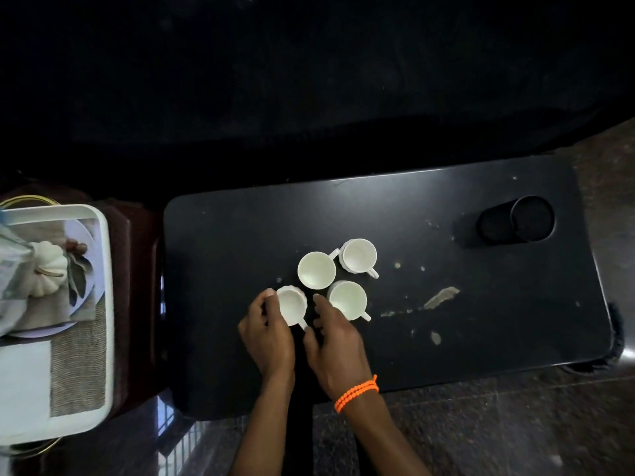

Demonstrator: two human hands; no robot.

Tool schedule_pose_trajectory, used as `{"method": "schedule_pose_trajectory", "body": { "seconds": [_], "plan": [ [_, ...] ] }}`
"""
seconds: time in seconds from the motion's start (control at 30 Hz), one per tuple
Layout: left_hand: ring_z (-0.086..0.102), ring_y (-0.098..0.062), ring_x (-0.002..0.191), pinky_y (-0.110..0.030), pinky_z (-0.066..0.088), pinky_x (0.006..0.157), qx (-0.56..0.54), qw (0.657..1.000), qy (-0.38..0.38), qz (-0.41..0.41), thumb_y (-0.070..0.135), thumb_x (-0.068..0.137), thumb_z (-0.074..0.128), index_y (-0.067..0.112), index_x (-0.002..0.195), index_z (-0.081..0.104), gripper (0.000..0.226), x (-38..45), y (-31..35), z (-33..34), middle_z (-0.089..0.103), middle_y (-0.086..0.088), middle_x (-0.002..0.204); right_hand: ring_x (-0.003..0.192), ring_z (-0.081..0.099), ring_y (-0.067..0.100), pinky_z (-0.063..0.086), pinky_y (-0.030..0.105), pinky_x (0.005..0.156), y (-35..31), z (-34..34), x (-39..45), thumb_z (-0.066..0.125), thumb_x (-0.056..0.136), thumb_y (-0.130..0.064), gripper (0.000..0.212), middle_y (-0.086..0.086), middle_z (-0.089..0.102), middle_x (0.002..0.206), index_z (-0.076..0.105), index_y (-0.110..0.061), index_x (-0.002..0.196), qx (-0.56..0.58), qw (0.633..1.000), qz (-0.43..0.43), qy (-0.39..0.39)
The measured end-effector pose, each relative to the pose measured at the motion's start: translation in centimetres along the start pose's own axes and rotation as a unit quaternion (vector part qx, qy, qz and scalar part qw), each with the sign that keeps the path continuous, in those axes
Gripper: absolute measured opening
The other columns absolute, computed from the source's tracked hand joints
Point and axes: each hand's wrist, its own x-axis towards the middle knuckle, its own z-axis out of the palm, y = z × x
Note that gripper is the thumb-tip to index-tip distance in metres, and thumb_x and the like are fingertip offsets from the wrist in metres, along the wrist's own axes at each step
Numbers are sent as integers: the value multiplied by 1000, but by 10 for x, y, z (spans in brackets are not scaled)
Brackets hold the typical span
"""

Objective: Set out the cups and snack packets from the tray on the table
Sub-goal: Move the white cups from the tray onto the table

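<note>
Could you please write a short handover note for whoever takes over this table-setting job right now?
Left hand: fingers around the nearest cup, on the table.
Right hand: holding nothing, beside that cup's handle.
Done: four white cups on the table, clustered; the other three stand free.
Tray: off to the left; a clear packet seems to lie at its far end.
Left: release this cup, then fetch the snack packets.
</note>
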Motion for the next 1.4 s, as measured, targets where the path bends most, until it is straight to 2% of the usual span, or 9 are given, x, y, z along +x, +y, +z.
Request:
{"method": "schedule_pose_trajectory", "body": {
  "seconds": [0.07,0.17,0.23,0.37,0.6,0.83,1.03,1.27,1.4],
  "plan": [
    [64,-21,122,-54,57,102,-72,992,-71,-81,57,101,49,31,126,72,42,2,1,-2,62,-5,138,121,64,20,52,35,101,-5,7,3,64,90,-14,64,-1,63,140,45,-19,151,29,999,32,-29],
    [68,-17,119,-55,58,101,-97,985,-109,-94,60,102,47,35,117,77,42,0,5,-3,71,4,133,119,64,11,53,31,101,-12,10,5,64,81,-4,68,-9,66,133,53,-29,143,117,991,51,-29],
    [68,-15,118,-53,58,101,-85,987,-115,-72,64,101,46,37,113,78,44,-4,5,-7,73,8,129,113,66,7,56,28,97,-10,10,3,62,77,0,68,-9,68,126,58,-31,138,145,988,58,-15],
    [65,-12,120,-37,63,82,-79,985,-137,-67,62,103,43,40,117,76,42,-16,-3,-18,68,11,132,103,70,7,61,27,85,2,6,-11,61,76,6,61,-2,70,124,64,-21,130,165,983,75,1],
    [64,-1,114,-26,61,71,-76,984,-141,-75,57,105,44,41,117,77,38,-44,-31,-33,64,14,134,94,73,12,61,24,77,25,6,-51,65,78,11,55,2,68,122,66,-15,127,162,982,99,-4],
    [62,-1,114,-37,63,83,-34,987,-147,-54,52,107,43,54,100,77,35,-53,-47,-37,59,18,130,93,72,8,61,23,76,36,10,-72,69,82,9,51,6,67,124,63,-10,129,174,978,118,-2],
    [62,-8,119,-49,62,93,-18,989,-144,-38,52,107,42,39,117,77,39,-51,-63,-37,58,10,138,87,74,9,60,19,72,42,18,-78,66,81,11,50,3,69,118,65,-13,124,182,975,126,8],
    [63,-8,117,-43,63,87,-22,990,-135,-22,53,107,41,38,120,76,41,-61,-74,-39,60,8,136,86,73,11,60,21,73,51,17,-86,65,80,12,48,4,69,117,65,-9,123,199,973,116,2],
    [62,-15,122,-48,62,94,-17,991,-130,-20,53,107,40,36,124,74,41,-69,-79,-41,58,5,139,93,73,13,59,19,76,56,12,-89,65,78,12,49,6,69,119,65,-8,122,198,973,114,-16]
  ]
}}
